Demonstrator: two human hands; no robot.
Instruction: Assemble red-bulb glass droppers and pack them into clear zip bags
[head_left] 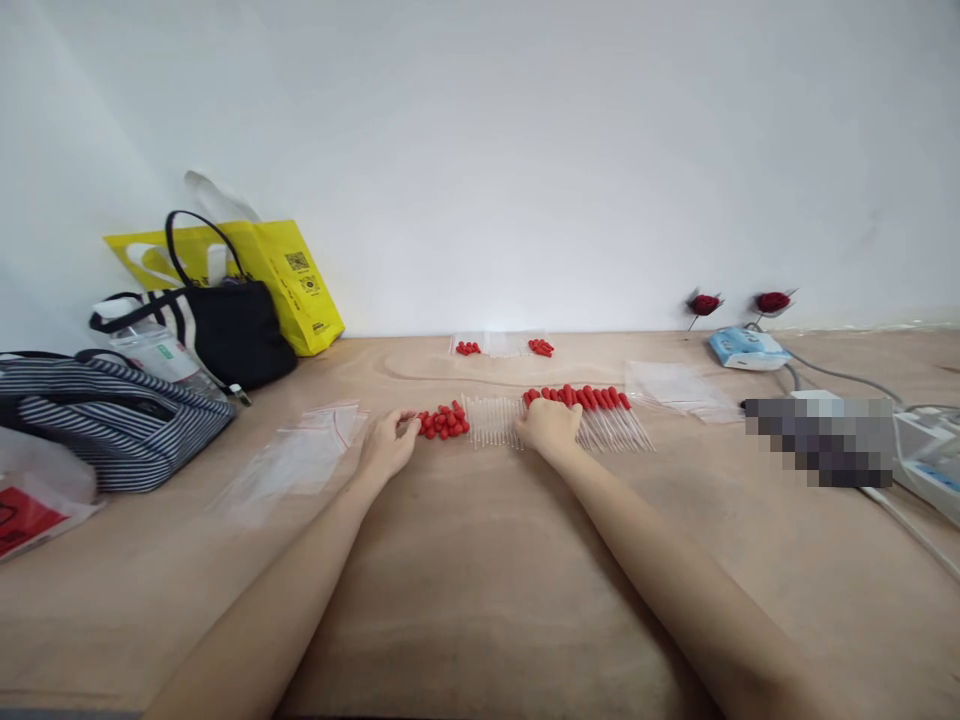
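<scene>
At the left edge of a loose pile of red rubber bulbs, my left hand has its thumb and index finger slightly apart, nothing visible between them. Bare clear thin tubes lie side by side just right of the pile. My right hand is over the right end of these tubes, its fingers curled together; what they grip is hidden. Beside and behind it, red-bulbed tubes lie in a slanting row, bulbs toward the wall.
Clear plastic bags lie left, with more bags right. Small red bulb groups rest on plastic near the wall. A striped bag, black bag and yellow bag stand left; tissues and cables are right.
</scene>
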